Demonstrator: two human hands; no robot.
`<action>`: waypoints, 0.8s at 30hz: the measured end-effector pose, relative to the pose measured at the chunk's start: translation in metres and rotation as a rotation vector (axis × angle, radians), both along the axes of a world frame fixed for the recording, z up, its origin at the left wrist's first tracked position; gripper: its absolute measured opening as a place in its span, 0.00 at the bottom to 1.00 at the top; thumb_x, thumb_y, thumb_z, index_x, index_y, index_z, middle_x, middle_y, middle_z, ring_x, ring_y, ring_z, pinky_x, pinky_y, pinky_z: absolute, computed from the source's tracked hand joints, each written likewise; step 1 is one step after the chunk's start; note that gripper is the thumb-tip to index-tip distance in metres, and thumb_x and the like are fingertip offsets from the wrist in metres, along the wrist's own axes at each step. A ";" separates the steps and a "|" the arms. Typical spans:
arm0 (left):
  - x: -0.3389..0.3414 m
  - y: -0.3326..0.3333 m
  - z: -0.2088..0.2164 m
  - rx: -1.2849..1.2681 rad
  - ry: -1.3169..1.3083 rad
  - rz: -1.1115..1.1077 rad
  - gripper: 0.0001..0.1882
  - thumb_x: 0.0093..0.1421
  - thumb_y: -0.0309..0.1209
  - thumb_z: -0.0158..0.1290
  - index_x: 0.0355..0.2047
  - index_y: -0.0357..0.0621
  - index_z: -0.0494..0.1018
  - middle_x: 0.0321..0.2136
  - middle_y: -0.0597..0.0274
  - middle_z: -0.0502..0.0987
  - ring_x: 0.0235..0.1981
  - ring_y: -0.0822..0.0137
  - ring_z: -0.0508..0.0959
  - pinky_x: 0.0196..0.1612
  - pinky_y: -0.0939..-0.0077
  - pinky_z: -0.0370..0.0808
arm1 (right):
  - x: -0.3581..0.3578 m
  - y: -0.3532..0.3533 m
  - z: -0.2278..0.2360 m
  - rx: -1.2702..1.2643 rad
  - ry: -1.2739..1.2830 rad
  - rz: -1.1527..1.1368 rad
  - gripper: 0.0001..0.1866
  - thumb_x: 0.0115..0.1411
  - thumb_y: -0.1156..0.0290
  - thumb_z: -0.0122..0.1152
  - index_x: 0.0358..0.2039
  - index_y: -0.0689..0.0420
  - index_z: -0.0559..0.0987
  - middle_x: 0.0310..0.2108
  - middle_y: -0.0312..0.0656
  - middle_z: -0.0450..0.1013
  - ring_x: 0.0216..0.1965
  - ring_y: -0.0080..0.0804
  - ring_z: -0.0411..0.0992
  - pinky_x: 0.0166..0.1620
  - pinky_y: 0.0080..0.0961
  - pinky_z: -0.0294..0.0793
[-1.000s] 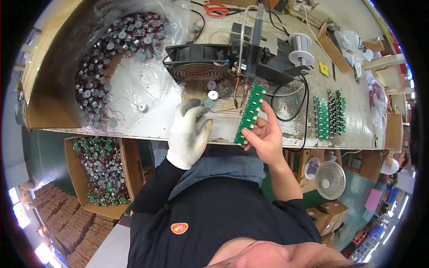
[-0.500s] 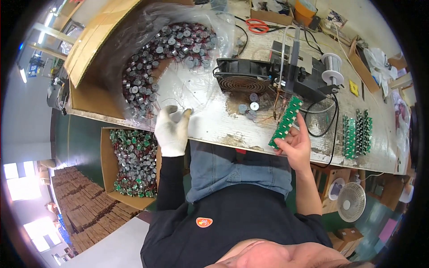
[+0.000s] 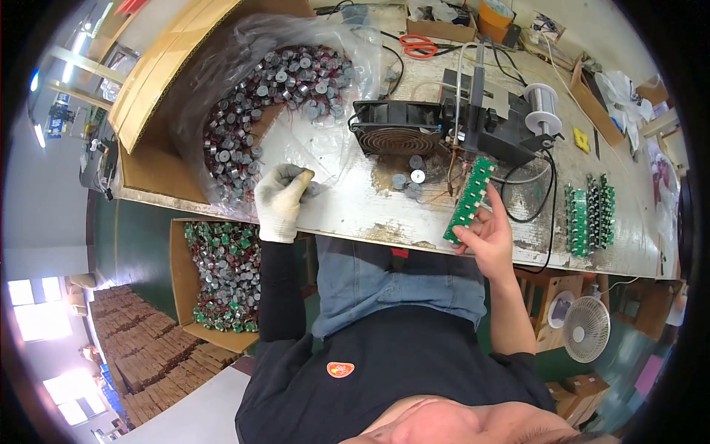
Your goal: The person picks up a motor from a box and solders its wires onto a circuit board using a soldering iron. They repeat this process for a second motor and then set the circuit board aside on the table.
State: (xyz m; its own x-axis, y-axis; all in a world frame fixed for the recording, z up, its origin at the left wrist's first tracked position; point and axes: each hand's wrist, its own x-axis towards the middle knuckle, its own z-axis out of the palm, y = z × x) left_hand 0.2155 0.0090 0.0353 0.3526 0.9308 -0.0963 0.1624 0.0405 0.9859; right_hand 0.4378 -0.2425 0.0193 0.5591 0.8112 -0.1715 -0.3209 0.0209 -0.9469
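My right hand, bare, grips a long green circuit board strip by its lower end, thumb on one side and fingers behind. The strip stands tilted just in front of the soldering machine. My left hand, in a white glove, is over the table edge beside a clear plastic bag. Its fingers are curled in toward the thumb; what they pinch is too small to make out. A small greyish piece shows beside the thumb. Many small round metal motors with red wires lie heaped on the bag.
A black fan stands mid-table, with several loose motors before it. A solder wire spool is at the machine's right. More green board strips lie far right. An open carton of motors with boards sits below, left. Red-handled scissors lie behind.
My left hand's fingers have drawn in toward the thumb, where they were spread apart with thin wires near them. My right hand still holds the board strip in nearly the same place.
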 end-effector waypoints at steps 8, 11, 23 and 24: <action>0.014 -0.023 0.010 -0.062 -0.204 -0.084 0.20 0.60 0.30 0.57 0.46 0.25 0.68 0.31 0.49 0.79 0.27 0.67 0.79 0.31 0.79 0.77 | 0.002 0.001 0.003 -0.022 0.000 0.009 0.46 0.53 0.85 0.61 0.67 0.60 0.45 0.41 0.48 0.72 0.27 0.23 0.74 0.24 0.16 0.76; 0.025 -0.043 0.006 -0.163 -0.206 -0.121 0.17 0.61 0.28 0.55 0.45 0.26 0.70 0.31 0.49 0.79 0.27 0.69 0.79 0.32 0.79 0.76 | 0.001 0.000 -0.001 -0.007 -0.002 0.005 0.47 0.53 0.85 0.61 0.67 0.59 0.45 0.40 0.48 0.72 0.27 0.22 0.74 0.24 0.15 0.75; 0.072 -0.118 0.001 -0.315 -0.002 -0.438 0.09 0.61 0.30 0.55 0.34 0.34 0.74 0.24 0.68 0.74 0.24 0.80 0.69 0.28 0.84 0.67 | -0.004 -0.003 0.009 -0.053 0.024 0.037 0.49 0.54 0.84 0.61 0.68 0.56 0.41 0.42 0.50 0.70 0.26 0.26 0.76 0.24 0.19 0.76; 0.075 -0.120 -0.001 -0.325 -0.001 -0.446 0.09 0.61 0.30 0.55 0.34 0.34 0.74 0.24 0.68 0.74 0.24 0.80 0.69 0.28 0.84 0.67 | -0.004 -0.001 0.012 -0.051 0.033 0.051 0.48 0.54 0.85 0.60 0.68 0.56 0.41 0.43 0.49 0.70 0.26 0.27 0.76 0.25 0.19 0.76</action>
State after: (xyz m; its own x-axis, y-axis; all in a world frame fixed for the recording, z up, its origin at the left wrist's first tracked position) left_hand 0.2901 -0.1109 0.0343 0.7064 0.6134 -0.3532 0.2330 0.2698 0.9343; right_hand 0.4337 -0.2437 0.0314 0.5106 0.8282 -0.2309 -0.3516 -0.0439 -0.9351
